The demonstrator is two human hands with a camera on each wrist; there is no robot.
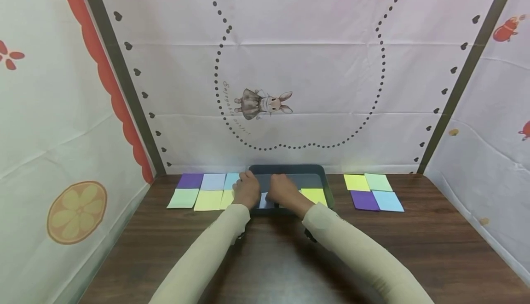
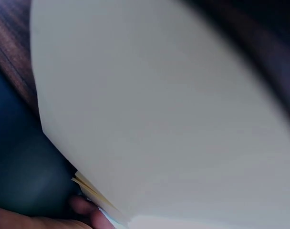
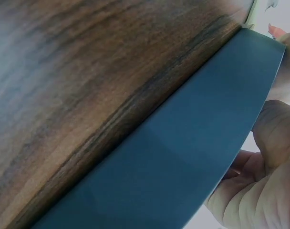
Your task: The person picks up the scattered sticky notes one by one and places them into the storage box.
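A dark tray (image 1: 327, 189) stands against the back cloth. My left hand (image 1: 247, 190) lies over its left rim, next to a light blue paper square (image 1: 231, 180) and a pale yellow one (image 1: 226, 199). In the left wrist view its fingertips (image 2: 95, 214) are close by the edges of stacked paper (image 2: 95, 193). My right hand (image 1: 285, 189) reaches into the tray with bent fingers; the right wrist view shows it (image 3: 266, 176) behind the tray wall (image 3: 183, 138). A pale blue square (image 1: 266, 201) lies between both hands. Cannot tell what the right fingertips hold.
Inside the tray at the right lies a yellow square (image 1: 313, 195). Left of the tray are purple (image 1: 190, 180), pale blue (image 1: 213, 181), green (image 1: 183, 198) and yellow squares (image 1: 208, 200). To the right, a block has yellow (image 1: 356, 182), green (image 1: 378, 182), purple (image 1: 364, 200) and blue (image 1: 388, 201).
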